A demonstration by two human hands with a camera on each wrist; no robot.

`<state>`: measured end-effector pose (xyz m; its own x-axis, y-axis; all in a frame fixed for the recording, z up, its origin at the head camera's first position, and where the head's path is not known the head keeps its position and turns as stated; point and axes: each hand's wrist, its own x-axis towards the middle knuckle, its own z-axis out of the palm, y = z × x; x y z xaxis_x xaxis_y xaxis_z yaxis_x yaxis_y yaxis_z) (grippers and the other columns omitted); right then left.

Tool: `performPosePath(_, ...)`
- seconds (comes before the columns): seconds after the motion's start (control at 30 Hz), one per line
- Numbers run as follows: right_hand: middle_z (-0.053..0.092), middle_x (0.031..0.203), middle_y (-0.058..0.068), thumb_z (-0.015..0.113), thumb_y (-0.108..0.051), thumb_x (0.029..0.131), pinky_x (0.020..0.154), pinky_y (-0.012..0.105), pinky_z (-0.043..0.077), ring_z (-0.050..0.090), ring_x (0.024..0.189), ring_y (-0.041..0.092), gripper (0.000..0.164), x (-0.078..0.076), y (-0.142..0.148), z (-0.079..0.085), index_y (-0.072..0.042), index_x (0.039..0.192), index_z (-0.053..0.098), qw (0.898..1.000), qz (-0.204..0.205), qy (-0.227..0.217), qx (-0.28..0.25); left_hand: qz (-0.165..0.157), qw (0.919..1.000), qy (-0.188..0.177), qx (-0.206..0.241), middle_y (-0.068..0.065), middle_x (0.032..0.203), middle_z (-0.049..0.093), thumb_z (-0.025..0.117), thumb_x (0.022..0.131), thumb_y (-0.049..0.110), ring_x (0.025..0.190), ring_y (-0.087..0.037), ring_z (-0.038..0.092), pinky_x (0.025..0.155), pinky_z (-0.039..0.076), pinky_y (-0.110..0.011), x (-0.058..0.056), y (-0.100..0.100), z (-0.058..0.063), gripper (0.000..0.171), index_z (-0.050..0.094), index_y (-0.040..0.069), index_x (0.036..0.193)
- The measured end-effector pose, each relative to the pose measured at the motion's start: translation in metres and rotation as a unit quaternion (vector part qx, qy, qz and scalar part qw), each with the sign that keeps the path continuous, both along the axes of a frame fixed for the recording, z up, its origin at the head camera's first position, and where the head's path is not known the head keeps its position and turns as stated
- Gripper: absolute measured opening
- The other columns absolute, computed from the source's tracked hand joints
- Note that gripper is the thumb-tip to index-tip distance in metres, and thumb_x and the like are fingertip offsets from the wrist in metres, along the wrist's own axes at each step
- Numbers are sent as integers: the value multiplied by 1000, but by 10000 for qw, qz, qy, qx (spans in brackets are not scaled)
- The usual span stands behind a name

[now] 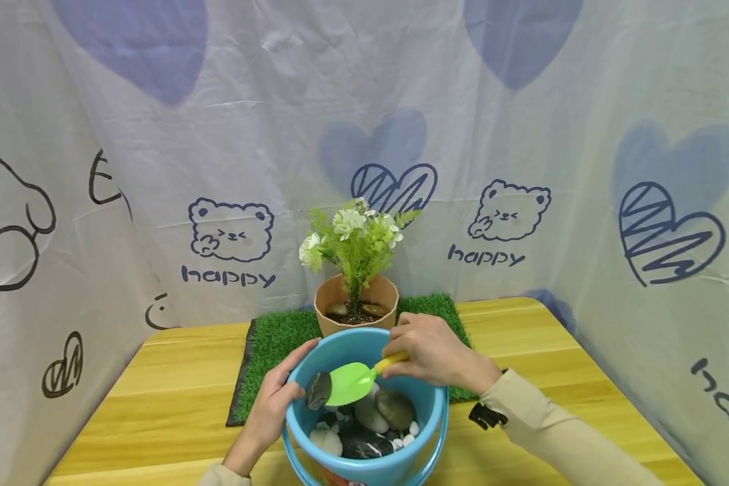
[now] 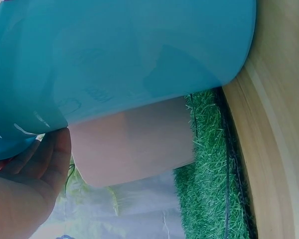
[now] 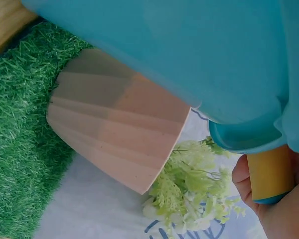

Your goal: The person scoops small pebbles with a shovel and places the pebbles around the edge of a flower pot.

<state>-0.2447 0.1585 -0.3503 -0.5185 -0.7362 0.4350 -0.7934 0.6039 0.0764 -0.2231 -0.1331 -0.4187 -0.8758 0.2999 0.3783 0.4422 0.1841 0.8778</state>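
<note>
A blue bucket (image 1: 428, 432) stands tilted toward the head camera, holding several grey, black and white stones (image 1: 370, 442). My left hand (image 1: 273, 398) grips its left rim, fingers outside and thumb over the edge; in the left wrist view this hand (image 2: 32, 184) lies against the bucket wall (image 2: 139, 55). My right hand (image 1: 428, 347) holds a toy shovel by its yellow handle (image 3: 270, 174) above the right side. The shovel's lime-green blade (image 1: 351, 383) points left inside the bucket. A dark stone (image 1: 318, 390) sits at the blade's tip, close to my left thumb; whether they touch I cannot tell.
Directly behind the bucket is a tan flowerpot (image 1: 326, 297) with white flowers and green leaves (image 1: 355, 239). It stands on an artificial grass mat (image 1: 282, 331) on the wooden table (image 1: 176, 385). Printed cloth (image 1: 304, 81) hangs behind and at both sides.
</note>
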Motion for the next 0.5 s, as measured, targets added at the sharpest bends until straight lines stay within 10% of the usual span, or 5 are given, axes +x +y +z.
performPosePath(0.5, 70, 84, -15, 77, -45, 77, 63, 20, 39, 48, 75, 6, 21, 3, 6, -2, -29, 91, 79, 9991, -158, 253, -308, -10, 9997, 198, -116, -7, 148, 49, 38, 79, -1, 132, -28, 50, 97, 46, -26, -1, 0, -1, 73, 43, 23, 148)
